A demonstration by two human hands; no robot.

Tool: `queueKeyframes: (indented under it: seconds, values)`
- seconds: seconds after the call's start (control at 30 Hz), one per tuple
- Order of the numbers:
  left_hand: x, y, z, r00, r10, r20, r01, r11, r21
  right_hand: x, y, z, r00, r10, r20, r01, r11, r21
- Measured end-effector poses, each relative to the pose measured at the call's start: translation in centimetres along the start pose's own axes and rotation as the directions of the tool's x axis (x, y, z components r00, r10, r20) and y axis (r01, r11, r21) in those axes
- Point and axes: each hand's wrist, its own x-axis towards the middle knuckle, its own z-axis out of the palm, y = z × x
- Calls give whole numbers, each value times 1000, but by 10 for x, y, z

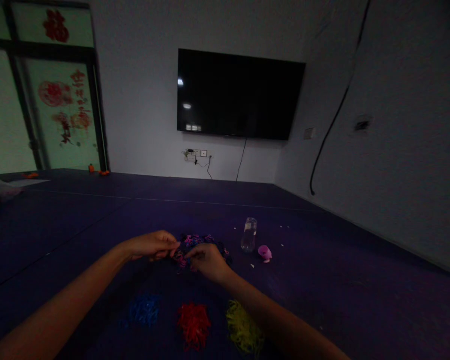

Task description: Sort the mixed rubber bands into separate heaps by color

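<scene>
In the middle of the head view lies a tangled pile of small rubber bands in pink, purple and dark colours. My left hand is at its left side, thumb and fingers pinched on some of the thin pinkish bands. From the right, my right hand reaches over the pile and pinches at the same small bunch. The fingertips are close together, and the dim light blurs exactly which bands they hold. Nearer to me are separate heaps of blue bands, red bands and yellow bands, the yellow one partly behind my right forearm.
To the right of the pile stands a clear bottle, with a pink cup-like piece beside it. Small white scraps dot the dark purple floor mat. Farther off are a wall-mounted television, a hanging cable and a glass door.
</scene>
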Motion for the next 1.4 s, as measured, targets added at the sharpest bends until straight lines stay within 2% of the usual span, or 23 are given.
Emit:
queueKeyframes:
  seconds: [0.1, 0.23, 0.3, 0.43, 0.53, 0.67, 0.83, 0.93, 1.0, 1.1, 1.2, 1.3, 1.4]
  values:
    - [-22, 0, 8, 996, -90, 15, 88, 992, 86, -12, -16, 18, 990, 48, 130, -55, 997, 45]
    - [-47, -9, 21, 987, -118, -108, 126, 990, 68, -23, -38, 32, 974, -67, 217, 60, 997, 39]
    - [-56, -12, 22, 986, -126, -105, 128, 992, 13, -26, -43, 38, 970, -80, 229, 67, 996, 63]
    - [-66, -12, 17, 987, -156, -33, 151, 981, -118, -32, -39, 50, 964, -24, 264, -4, 995, 103]
    - [-66, -9, 14, 983, -182, 4, 179, 963, -202, -33, -33, 52, 959, 71, 275, -117, 981, 155]
    - [-65, -4, 14, 986, -163, 28, 164, 949, -270, -27, -35, 38, 969, 95, 227, -139, 972, 190]
    - [-67, 1, 8, 989, -148, 22, 149, 961, -233, -10, -38, 4, 990, 84, 110, -102, 981, 168]
    - [-65, 4, 3, 990, -118, -71, 103, 977, -186, 1, -28, -15, 998, 62, -1, -62, 993, 96]
    - [-56, 4, 1, 985, -44, -169, 15, 985, -170, 7, -15, -26, 997, -11, -81, 11, 1000, 10]
    - [-29, 2, 4, 934, 130, -333, -170, 981, -96, 10, 8, -41, 976, -86, -201, 49, 982, -183]
    - [7, -6, 13, 858, 299, -417, -276, 954, 116, 7, 30, -53, 950, -195, -243, 73, 897, -435]
    - [38, -16, 22, 762, 494, -419, -355, 860, 368, 1, 45, -58, 949, -273, -159, 125, 787, -604]
    - [55, -30, 26, 689, 612, -389, -444, 780, 441, -1, 52, -58, 948, -287, -137, 129, 741, -659]
